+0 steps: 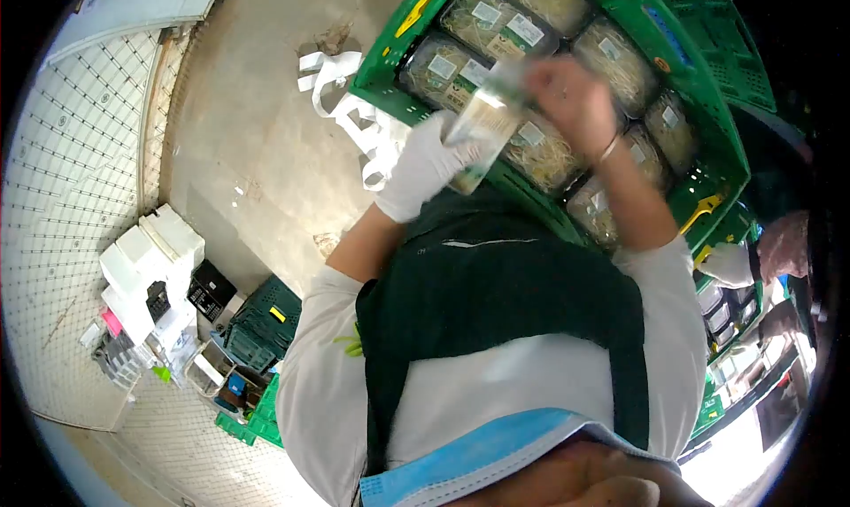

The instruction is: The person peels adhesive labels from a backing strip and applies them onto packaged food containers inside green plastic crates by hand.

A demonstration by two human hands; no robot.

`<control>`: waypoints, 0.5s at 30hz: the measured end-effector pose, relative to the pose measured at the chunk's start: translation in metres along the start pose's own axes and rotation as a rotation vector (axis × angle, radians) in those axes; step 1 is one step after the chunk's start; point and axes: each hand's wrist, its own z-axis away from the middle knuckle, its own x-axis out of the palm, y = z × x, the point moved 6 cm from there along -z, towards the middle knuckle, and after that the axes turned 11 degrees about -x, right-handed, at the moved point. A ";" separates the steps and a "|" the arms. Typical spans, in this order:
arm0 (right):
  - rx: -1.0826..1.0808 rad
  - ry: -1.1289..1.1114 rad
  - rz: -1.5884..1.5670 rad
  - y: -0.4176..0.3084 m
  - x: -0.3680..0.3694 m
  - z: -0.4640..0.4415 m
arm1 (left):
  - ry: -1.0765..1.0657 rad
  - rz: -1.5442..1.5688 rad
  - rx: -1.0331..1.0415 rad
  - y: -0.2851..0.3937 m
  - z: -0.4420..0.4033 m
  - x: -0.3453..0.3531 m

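My left hand point(423, 166), in a white glove, is closed on the lower end of a clear plastic pack with a green and white label point(487, 122). The pack is held tilted over the near edge of a green crate point(381, 86). My right hand point(571, 100), bare and blurred by motion, is at the pack's upper end; whether its fingers grip the pack cannot be made out. Inside the crate sit several clear trays of pale sprouts point(615, 60) with white labels.
White straps point(359, 122) lie on the floor left of the crate. White foam boxes point(150, 263) and a dark green crate point(261, 321) stand at the lower left. At the right edge, a co-worker's gloved hand point(730, 263) is near another crate with trays.
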 end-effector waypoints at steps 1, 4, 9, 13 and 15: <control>0.069 0.023 0.085 0.035 -0.010 -0.016 | -0.093 0.208 -0.031 0.001 0.003 0.010; 0.223 0.050 0.364 0.173 -0.005 -0.047 | -0.073 0.076 -0.157 -0.023 0.004 0.002; 0.325 -0.063 0.866 0.251 0.058 -0.037 | -0.005 0.172 -0.205 -0.027 0.011 -0.019; 0.423 -0.055 0.786 0.187 0.037 -0.027 | -0.073 0.334 -0.224 -0.022 0.017 -0.013; 0.449 -0.098 -0.015 0.144 0.045 -0.013 | -0.061 0.311 -0.080 -0.013 0.014 -0.005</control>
